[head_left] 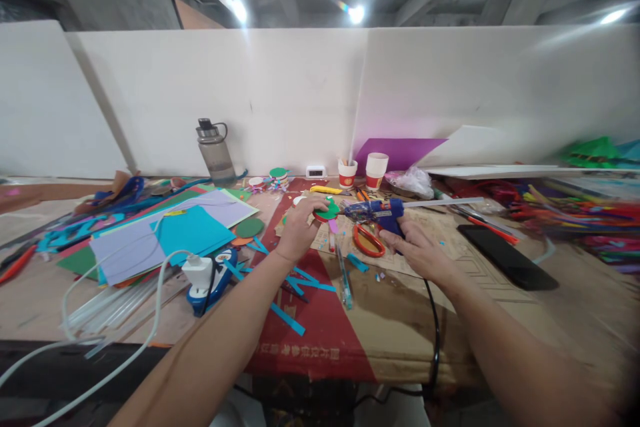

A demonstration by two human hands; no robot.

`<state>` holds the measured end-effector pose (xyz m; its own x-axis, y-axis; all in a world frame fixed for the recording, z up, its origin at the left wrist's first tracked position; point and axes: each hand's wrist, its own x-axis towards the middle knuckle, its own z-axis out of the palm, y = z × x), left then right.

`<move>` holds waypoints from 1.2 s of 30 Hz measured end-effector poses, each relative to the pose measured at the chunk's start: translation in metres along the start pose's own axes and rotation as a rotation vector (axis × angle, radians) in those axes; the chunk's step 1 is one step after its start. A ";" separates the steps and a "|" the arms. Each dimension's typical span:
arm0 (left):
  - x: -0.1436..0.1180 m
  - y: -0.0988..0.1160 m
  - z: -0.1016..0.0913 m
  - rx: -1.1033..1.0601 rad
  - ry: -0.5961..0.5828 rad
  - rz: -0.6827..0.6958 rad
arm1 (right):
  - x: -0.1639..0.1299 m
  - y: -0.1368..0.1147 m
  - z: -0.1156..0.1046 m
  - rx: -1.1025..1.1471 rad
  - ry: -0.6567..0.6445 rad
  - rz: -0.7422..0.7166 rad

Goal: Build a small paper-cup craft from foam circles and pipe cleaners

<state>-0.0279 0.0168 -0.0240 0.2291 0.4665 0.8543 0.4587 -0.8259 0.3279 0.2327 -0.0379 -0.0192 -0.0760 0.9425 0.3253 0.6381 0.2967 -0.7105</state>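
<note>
We're right in the middle of the frame, and our right hand (417, 250) is clenched around the handle of the blue glue gun (383, 212), its nozzle pointing left toward the craft piece. Our left hand (300, 227) grips that green and red craft piece (327, 211), fingers curled over its edge, holding it down on the cardboard sheet (440, 240). The gun's tip sits just beside the piece; whether it touches, we cannot tell. Just below the gun lie orange-handled scissors (369, 240), and a pen (344, 277) rests lower centre. A black cord (436, 327) runs down from under our right wrist toward the bottom edge. Over on the left, a stack of coloured paper sheets (170, 230) spreads out, with a white plug (199, 271) near it. Behind, centre-left, a water bottle (215, 150) stands upright; two paper cups (365, 172) stand by the wall. A black phone (505, 257) lies to the right.
</note>
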 end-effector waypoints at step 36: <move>0.000 0.000 0.000 0.018 -0.019 0.010 | 0.002 -0.023 -0.012 0.069 -0.103 -0.129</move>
<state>-0.0275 0.0169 -0.0239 0.2498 0.4645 0.8496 0.4715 -0.8247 0.3123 0.2267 -0.0450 0.0053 -0.2340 0.9058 0.3532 0.5639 0.4224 -0.7097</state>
